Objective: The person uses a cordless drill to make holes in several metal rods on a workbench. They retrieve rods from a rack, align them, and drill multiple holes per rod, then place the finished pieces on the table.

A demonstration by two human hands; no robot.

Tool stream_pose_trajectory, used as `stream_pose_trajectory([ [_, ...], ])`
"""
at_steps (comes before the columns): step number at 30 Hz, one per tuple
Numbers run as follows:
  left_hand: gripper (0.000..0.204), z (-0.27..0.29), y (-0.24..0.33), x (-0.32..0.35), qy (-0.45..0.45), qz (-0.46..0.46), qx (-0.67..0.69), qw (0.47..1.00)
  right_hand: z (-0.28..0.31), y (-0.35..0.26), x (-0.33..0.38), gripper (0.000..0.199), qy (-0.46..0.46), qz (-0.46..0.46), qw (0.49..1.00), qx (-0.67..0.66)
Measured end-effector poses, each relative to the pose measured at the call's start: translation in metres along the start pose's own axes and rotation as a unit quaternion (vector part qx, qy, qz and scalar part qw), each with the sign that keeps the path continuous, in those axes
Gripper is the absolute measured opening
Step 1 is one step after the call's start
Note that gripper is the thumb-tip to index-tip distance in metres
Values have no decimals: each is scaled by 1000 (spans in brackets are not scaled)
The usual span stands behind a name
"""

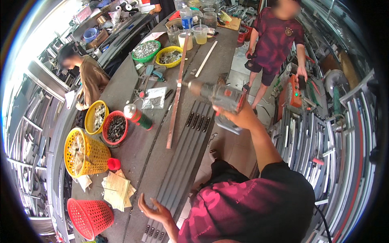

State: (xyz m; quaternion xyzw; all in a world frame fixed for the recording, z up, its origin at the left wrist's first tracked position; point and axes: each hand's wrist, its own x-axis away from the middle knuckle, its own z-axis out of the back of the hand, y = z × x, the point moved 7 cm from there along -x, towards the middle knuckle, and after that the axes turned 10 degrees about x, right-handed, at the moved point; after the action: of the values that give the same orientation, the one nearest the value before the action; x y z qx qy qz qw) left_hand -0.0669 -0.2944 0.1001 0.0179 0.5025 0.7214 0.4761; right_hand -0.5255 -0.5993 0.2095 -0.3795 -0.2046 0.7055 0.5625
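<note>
My right hand (pixel 240 116) is wrapped round the handle of a cordless drill (pixel 222 96), held over the table's right side. The drill's chuck points left toward a long, narrow reddish-brown strip (pixel 174 115) with a small shiny piece on it. Whether the bit touches that strip I cannot tell. My left hand (pixel 155 211) is open, fingers spread, near the lower ends of several dark grey metal profiles (pixel 175 168) lying side by side. Black ribbed plugs (pixel 197 122) sit toward the profiles' far ends, with similar ones at the near ends.
On the left stand a red basket (pixel 79 218), a yellow basket (pixel 94 160), smaller filled baskets, papers (pixel 116 190) and a spray can (pixel 139 118). Cups and a bottle (pixel 186 18) are farther back. One person (pixel 279 36) stands right of the table; another (pixel 91 79) is left.
</note>
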Motion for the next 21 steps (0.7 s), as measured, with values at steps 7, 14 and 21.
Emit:
stream_pose_trajectory([
  [7, 39, -231, 148, -99, -127, -105, 154, 974, -11, 120, -142, 40, 103, -4, 986, -129],
  [14, 32, -416, 204, -217, -200, -182, 173, 947, -40, 186, -192, 31, 138, 43, 974, -174],
  [21, 29, -594, 177, -369, -220, -184, 106, 952, -63, 209, -191, 26, 141, 74, 985, -59],
])
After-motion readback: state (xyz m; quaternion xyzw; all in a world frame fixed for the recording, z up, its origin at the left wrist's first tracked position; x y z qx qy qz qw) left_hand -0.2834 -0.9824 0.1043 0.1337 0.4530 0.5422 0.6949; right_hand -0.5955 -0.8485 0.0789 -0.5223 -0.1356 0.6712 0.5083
